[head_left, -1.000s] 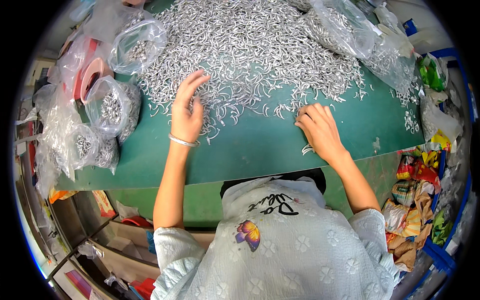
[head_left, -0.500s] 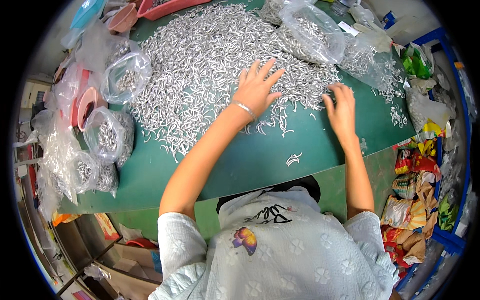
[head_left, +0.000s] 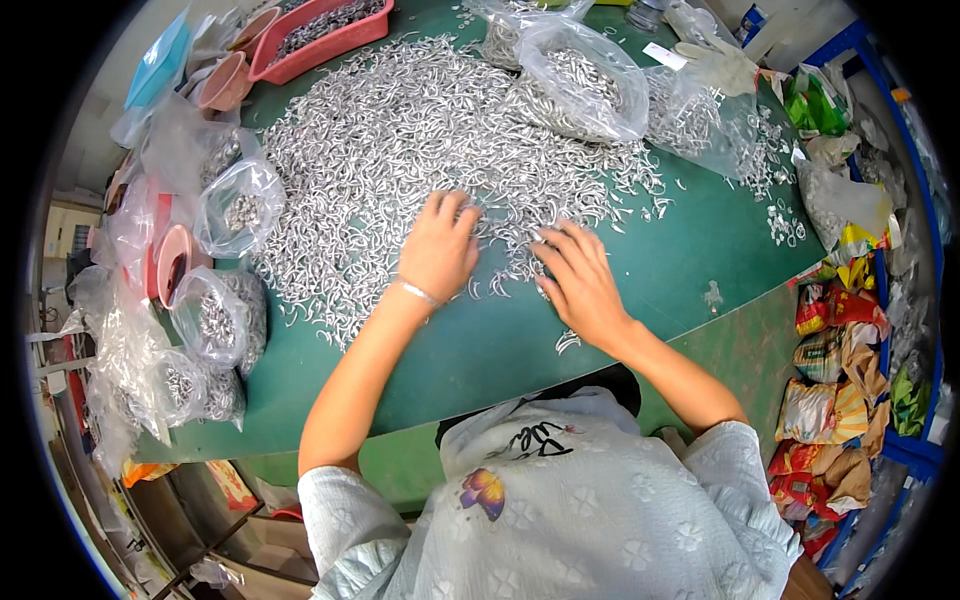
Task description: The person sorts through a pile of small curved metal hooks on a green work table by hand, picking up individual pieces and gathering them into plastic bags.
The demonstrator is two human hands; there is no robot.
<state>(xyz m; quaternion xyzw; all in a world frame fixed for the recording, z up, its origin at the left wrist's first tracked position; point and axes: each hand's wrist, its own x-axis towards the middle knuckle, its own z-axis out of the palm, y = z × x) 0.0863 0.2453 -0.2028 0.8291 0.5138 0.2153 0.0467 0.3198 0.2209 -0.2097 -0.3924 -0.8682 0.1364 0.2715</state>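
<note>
On a green worktable (head_left: 480,350), the person's left hand (head_left: 438,250) and right hand (head_left: 580,280) rest spread-fingered, grasping nothing, on a heap of small metal hooks (head_left: 400,140), where a careless sweep could scatter loose hooks off the near edge.

Clear bags (head_left: 585,80) on table — colourful packets (head_left: 835,400) right.

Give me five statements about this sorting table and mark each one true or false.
1. Both hands rest on the heap of small silver metal pieces. True.
2. The table top is red. False: it is green.
3. The left hand wears a thin bracelet at the wrist. True.
4. The right hand holds a clear bag. False: it lies palm down on loose pieces.
5. The pink tray sits at the near edge. False: it is at the far side.
</note>
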